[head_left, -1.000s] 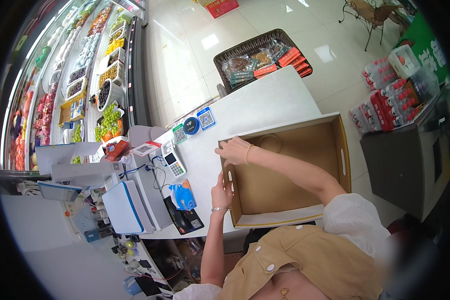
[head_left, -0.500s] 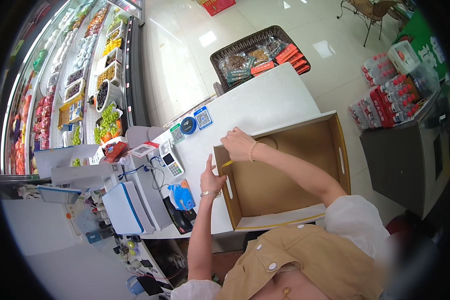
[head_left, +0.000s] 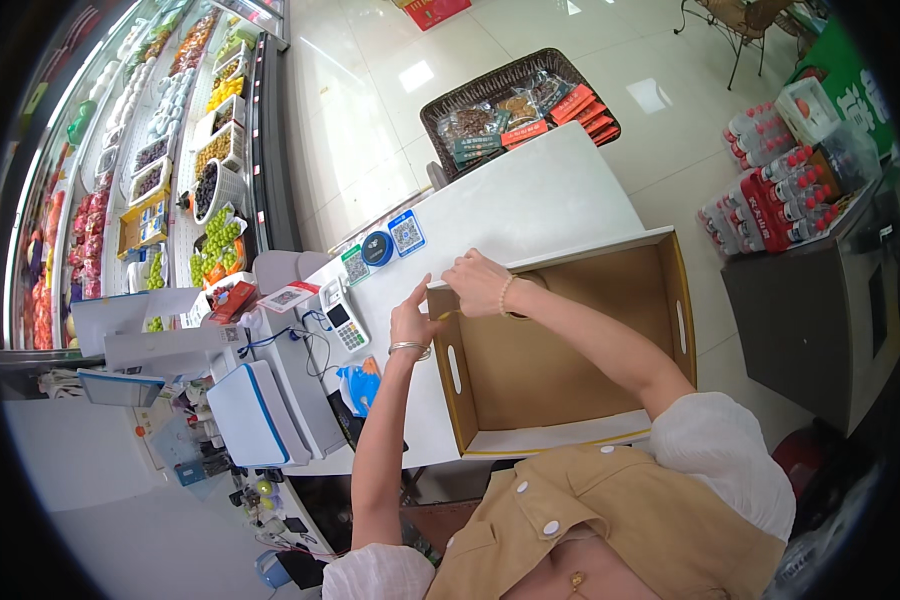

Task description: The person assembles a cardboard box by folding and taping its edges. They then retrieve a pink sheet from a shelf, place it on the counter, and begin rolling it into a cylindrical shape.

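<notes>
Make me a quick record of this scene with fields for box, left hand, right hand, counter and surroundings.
Box: open cardboard tray box, cut-out handles in its end walls
Left hand: at the box's far left corner; grip unclear
Right hand: beside the left, at the same corner; grip unclear
Counter: white; card terminal, blue soft pack
Surroundings: wicker basket of packaged goods, bottle packs, fruit display

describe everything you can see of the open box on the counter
This shallow, rectangular box, apparently cardboard, is brown inside with pale long-side rims and yellow edging. Each short end has a handle slot. It sits open side up on the white counter. The left hand and right hand are at its far left corner; exact contact is unclear.
</notes>
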